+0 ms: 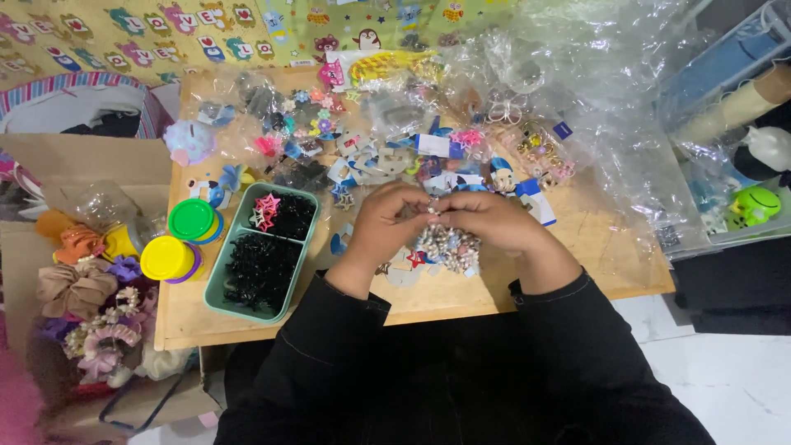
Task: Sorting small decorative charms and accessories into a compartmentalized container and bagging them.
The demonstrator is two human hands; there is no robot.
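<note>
A person in black sleeves is working at a low wooden desk, both hands meeting just above a small heap of pearly, silver-toned trinkets lying near the desk's front edge. The left hand and the right hand are pinching one tiny pale piece between them, fingers curled together and closed on it; the piece is too small to tell what it is.

To the left a green two-compartment tray is sitting on the desk, both sections holding black hair clips, with a few pink star clips lying in the far section. Two round tubs with green and yellow lids are standing beside the tray. Behind the hands, assorted colourful hair accessories on cards and in clear bags are crowding the desk, and crumpled clear plastic sheeting is spreading over its right side. Fabric scrunchies are piling up in a cardboard box at far left.

The risk here appears to be the pinched piece slipping: held only at the fingertips over a cluttered surface, it would likely vanish among the loose trinkets or roll off the near edge. A sleeve brushing the heap could also scatter it.
</note>
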